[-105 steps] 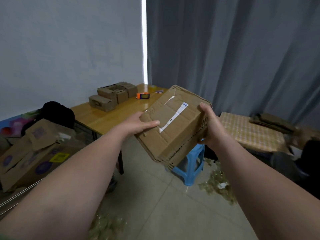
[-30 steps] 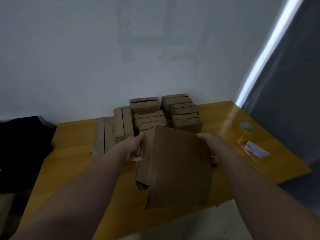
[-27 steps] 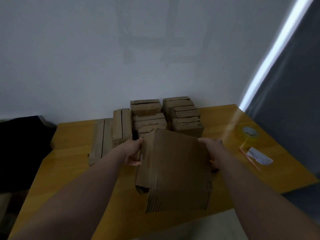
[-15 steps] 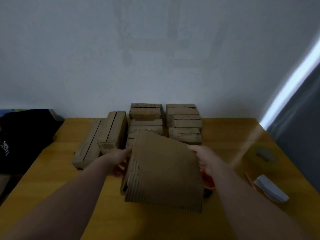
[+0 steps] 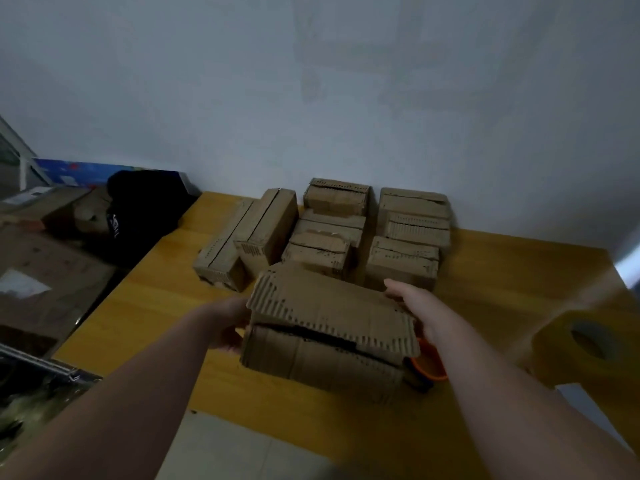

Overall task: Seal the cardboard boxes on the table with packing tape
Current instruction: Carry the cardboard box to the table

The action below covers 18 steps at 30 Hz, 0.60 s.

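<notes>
A brown cardboard box point(image 5: 329, 337) with ragged flap edges sits on the wooden table point(image 5: 145, 317), its flaps facing me with a dark gap between them. My left hand point(image 5: 227, 323) grips its left end and my right hand point(image 5: 415, 306) holds its right end, fingers over the top flap. An orange tape dispenser point(image 5: 427, 365) peeks out behind the box's right end. A roll of yellowish packing tape point(image 5: 585, 344) lies on the table at the right.
Several closed cardboard boxes point(image 5: 325, 233) are stacked against the wall at the table's back. A black bag point(image 5: 142, 213) and larger cartons point(image 5: 41, 268) stand left of the table. The table's front edge is close to me.
I carried the box from across the room to the table and lowered it. It tipped from its broad face toward me to its flap side toward me. The view swung left.
</notes>
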Each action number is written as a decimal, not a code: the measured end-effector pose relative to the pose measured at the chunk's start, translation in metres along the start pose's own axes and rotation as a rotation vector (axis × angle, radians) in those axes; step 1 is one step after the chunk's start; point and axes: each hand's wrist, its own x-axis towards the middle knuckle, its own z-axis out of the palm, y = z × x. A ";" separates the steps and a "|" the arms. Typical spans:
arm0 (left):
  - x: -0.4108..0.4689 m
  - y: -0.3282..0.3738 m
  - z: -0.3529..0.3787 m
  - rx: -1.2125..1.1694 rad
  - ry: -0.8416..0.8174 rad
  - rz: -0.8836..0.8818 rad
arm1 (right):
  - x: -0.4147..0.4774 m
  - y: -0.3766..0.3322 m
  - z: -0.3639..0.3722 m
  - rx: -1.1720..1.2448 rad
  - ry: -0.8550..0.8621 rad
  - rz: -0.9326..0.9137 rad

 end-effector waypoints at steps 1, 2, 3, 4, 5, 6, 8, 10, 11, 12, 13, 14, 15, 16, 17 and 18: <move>-0.003 -0.001 -0.001 -0.012 0.001 -0.011 | 0.002 0.001 0.000 0.007 0.000 0.004; -0.003 -0.003 -0.001 -0.028 -0.001 -0.024 | 0.002 0.003 0.000 0.027 -0.001 0.007; -0.002 -0.003 -0.002 -0.044 -0.004 -0.039 | 0.002 0.004 0.000 0.051 0.002 0.008; -0.003 -0.003 -0.003 -0.064 -0.012 -0.046 | 0.002 0.006 0.001 0.075 0.005 0.008; -0.005 -0.003 -0.003 -0.063 -0.026 -0.051 | 0.002 0.007 0.002 0.094 0.015 0.007; -0.004 -0.003 -0.005 -0.054 -0.034 -0.049 | 0.001 0.008 0.003 0.116 0.021 0.001; -0.003 -0.002 -0.008 -0.031 -0.028 -0.049 | -0.001 0.011 0.007 0.145 0.047 0.005; -0.004 -0.001 -0.012 -0.013 0.020 -0.056 | -0.002 0.013 0.012 0.158 0.078 0.015; -0.003 0.000 -0.014 0.003 0.050 -0.046 | -0.002 0.015 0.014 0.161 0.095 0.019; -0.002 0.002 -0.018 0.019 0.080 -0.034 | -0.003 0.016 0.017 0.170 0.106 0.024; 0.001 0.004 -0.020 0.022 0.113 -0.009 | -0.004 0.018 0.019 0.179 0.119 0.026; 0.004 0.007 -0.021 0.000 0.148 0.032 | -0.005 0.020 0.022 0.190 0.128 0.031; 0.007 0.011 -0.021 -0.049 0.187 0.094 | -0.004 0.023 0.024 0.198 0.144 0.030; 0.008 0.016 -0.020 -0.123 0.218 0.164 | -0.004 0.025 0.027 0.212 0.160 0.023; 0.007 0.021 -0.018 -0.206 0.235 0.223 | -0.005 0.026 0.030 0.223 0.182 0.010; 0.005 0.026 -0.016 -0.280 0.220 0.271 | -0.005 0.028 0.033 0.232 0.205 -0.007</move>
